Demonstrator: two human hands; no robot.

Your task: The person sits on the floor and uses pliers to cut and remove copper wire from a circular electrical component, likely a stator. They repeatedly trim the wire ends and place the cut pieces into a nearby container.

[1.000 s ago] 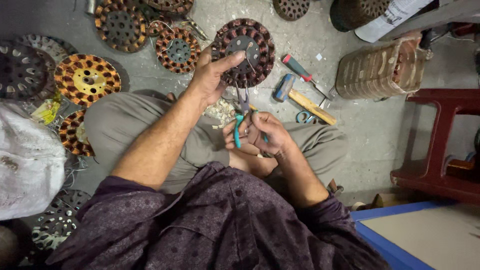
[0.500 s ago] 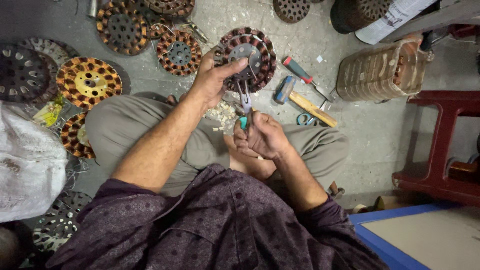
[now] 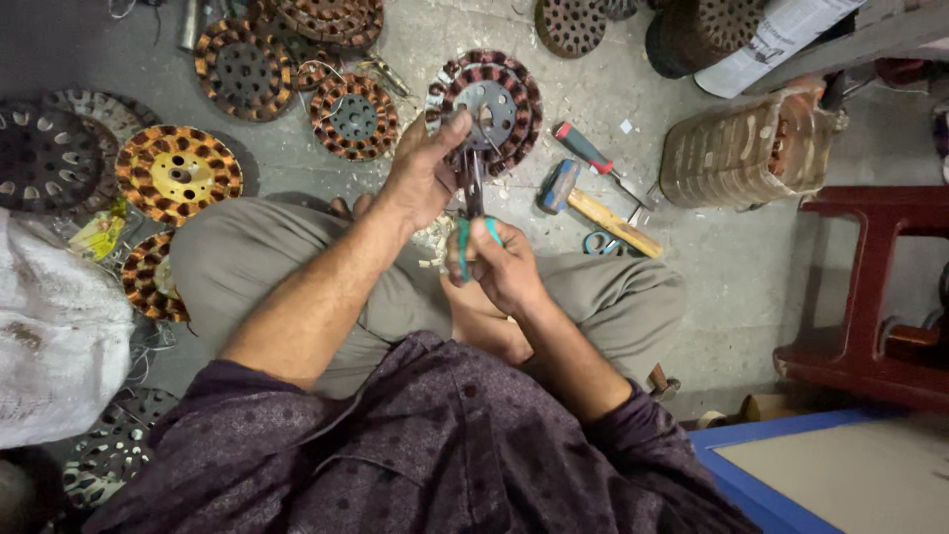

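Since a second ago the right hand (image 3: 504,265) has carried the green-handled steel pliers (image 3: 473,213) farther up, so their tip now meets the round copper-wound stator with a grey metal hub (image 3: 486,104), which has stayed tilted on the grey floor (image 3: 445,40) in front of the crossed legs. Its fingers are curled tight around the green handles, while the left hand (image 3: 425,173) grips the stator's near-left rim, thumb across the windings and fingers wrapped behind. Just right of the stator lie a red-handled screwdriver (image 3: 585,146) and a wooden-handled hammer (image 3: 593,206), with more wound stators (image 3: 178,173) scattered far left.
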